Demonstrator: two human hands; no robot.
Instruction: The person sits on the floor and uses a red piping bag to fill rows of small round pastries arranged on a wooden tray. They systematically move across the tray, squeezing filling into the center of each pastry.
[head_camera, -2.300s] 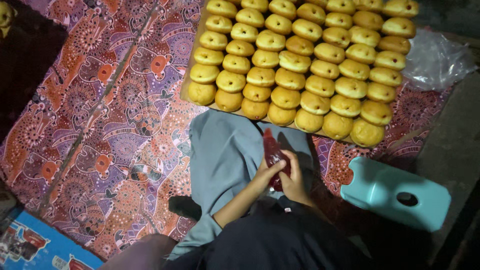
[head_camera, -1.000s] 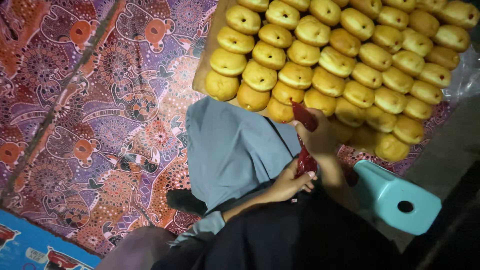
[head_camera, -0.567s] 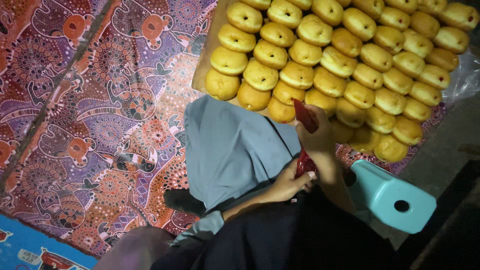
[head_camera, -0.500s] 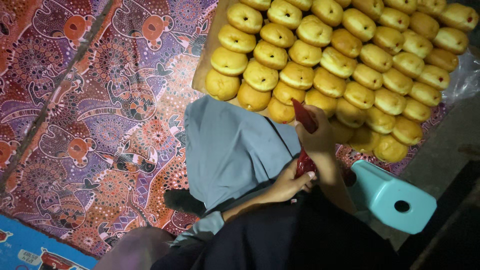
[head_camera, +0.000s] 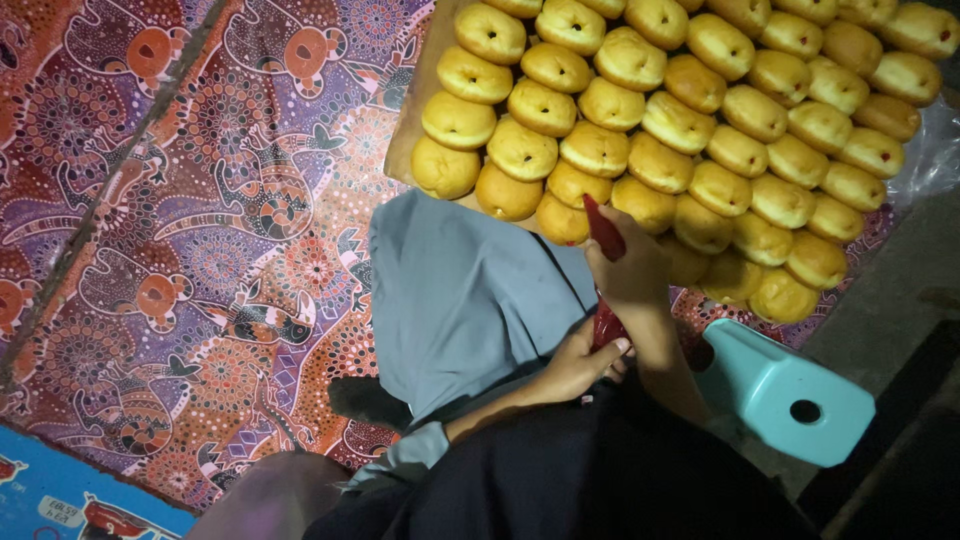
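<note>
Floor's covered in a busy patterned mat (head_camera: 180, 230), purples and oranges, with a blue printed sheet (head_camera: 70, 495) at the near left corner. Far right sits a tray (head_camera: 420, 110) packed with rows of golden doughnuts (head_camera: 640, 110), and a teal plastic stool (head_camera: 785, 390) is near right. The right hand (head_camera: 632, 265) is wrapped tight around the red piping bag (head_camera: 604, 230), its tip at a near-edge doughnut. The left hand (head_camera: 578, 362) pinches the bag's lower end, fingers closed.
</note>
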